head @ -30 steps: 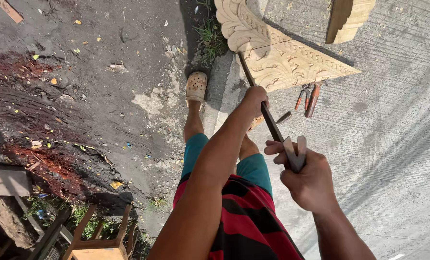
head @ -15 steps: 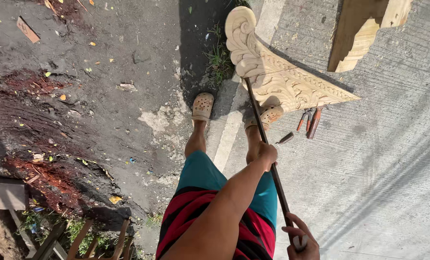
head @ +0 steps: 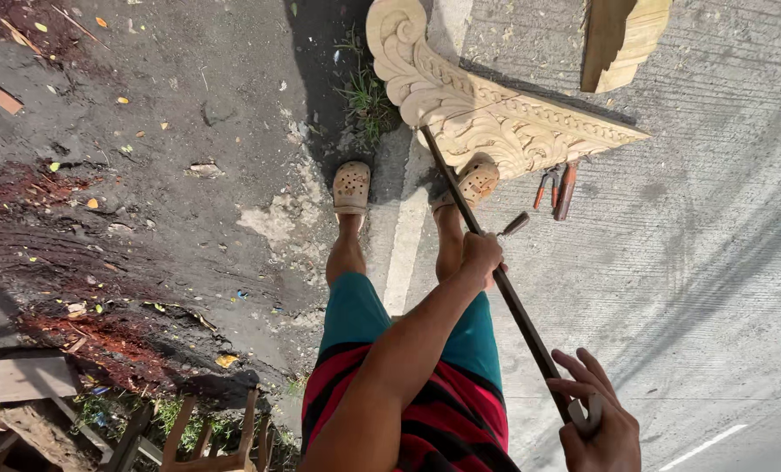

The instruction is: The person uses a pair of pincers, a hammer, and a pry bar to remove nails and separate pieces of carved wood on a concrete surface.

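Note:
I stand over a carved, pale wooden panel (head: pixel 504 118) with scrollwork, lying on the concrete. A long dark rod (head: pixel 506 288) runs from the panel's near edge up to me. My left hand (head: pixel 481 256) grips the rod at its middle. My right hand (head: pixel 596 419) holds the rod's upper end, fingers partly spread around it. My feet in tan perforated clogs (head: pixel 352 186) stand just below the panel.
Pliers with red handles (head: pixel 558 188) lie on the concrete beside the panel. Another pale wood piece (head: pixel 622 39) lies at the top right. A wooden chair frame (head: pixel 207 433) and scrap boards (head: pixel 19 380) are at the bottom left, on dark dirt ground.
My right hand has dropped the small tool it held and moved down to the rod's upper end. My left hand slid back along the rod, away from the panel.

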